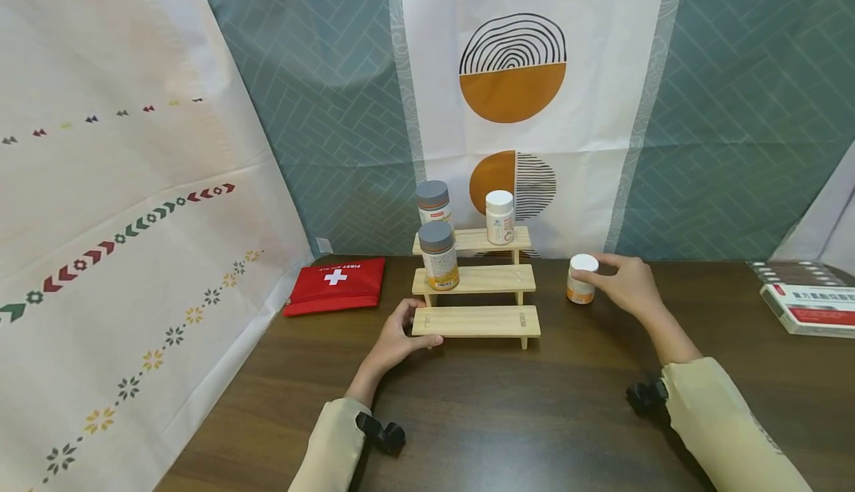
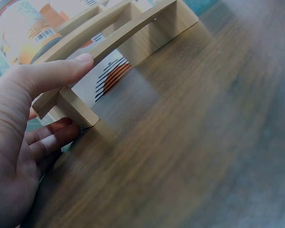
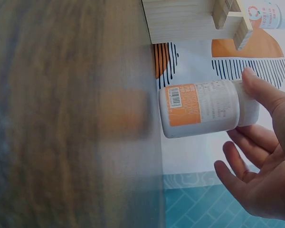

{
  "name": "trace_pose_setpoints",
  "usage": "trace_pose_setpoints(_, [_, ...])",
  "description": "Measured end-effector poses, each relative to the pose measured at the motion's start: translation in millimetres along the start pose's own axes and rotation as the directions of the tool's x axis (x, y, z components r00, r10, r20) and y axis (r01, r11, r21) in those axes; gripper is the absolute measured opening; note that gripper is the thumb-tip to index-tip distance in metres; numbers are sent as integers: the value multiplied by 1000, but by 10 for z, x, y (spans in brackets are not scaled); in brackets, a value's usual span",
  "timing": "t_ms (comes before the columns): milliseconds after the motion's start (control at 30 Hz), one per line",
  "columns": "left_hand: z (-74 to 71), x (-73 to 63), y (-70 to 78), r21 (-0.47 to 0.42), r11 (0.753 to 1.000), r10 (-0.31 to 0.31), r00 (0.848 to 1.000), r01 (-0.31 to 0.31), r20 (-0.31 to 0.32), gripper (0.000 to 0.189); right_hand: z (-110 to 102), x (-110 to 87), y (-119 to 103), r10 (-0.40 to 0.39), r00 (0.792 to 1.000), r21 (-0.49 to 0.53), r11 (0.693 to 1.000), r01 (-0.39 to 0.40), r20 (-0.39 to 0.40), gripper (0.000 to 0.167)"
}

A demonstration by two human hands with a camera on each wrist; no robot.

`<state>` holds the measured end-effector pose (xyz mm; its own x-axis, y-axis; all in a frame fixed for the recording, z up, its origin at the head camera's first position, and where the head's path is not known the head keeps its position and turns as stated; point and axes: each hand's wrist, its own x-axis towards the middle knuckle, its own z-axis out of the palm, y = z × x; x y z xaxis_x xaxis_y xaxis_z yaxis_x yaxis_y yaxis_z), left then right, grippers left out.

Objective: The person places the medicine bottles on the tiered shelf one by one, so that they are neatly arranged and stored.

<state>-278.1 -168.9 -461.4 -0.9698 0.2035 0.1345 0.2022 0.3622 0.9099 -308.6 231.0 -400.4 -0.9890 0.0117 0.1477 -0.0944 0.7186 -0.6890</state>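
Note:
My right hand [image 1: 628, 284] pinches the white cap of a pill bottle [image 1: 580, 292] with an orange and white label, to the right of a three-step wooden stand [image 1: 476, 321]. In the right wrist view the bottle [image 3: 204, 108] is upright relative to the table; whether its base touches the wood I cannot tell. The left hand [image 1: 394, 340] grips the left end of the stand's lowest step, thumb on the front edge and fingers around the leg [image 2: 78, 107]. A grey-capped bottle [image 1: 441, 266] stands on the middle step. Another grey-capped bottle [image 1: 433, 199] and a white bottle [image 1: 500, 221] are on the top step.
A red first aid pouch [image 1: 337, 288] lies left of the stand. At the far right are a white and red medicine box [image 1: 811, 308] and a blister pack [image 1: 795, 273]. Patterned cloth [image 1: 334, 106] hangs behind the table [image 1: 501, 418].

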Motion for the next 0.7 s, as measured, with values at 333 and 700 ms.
trace_pose_setpoints(333, [3, 10, -9, -13, 1000, -3, 1000, 3, 5, 58, -9, -28, -45, -12, 995, 63, 998, 18, -98, 69])
trace_pose_setpoints(700, [-2, 0, -1, -5, 1000, 18, 1000, -18, 10, 59, -42, -82, -212, -59, 982, 77, 994, 74, -181, 63])
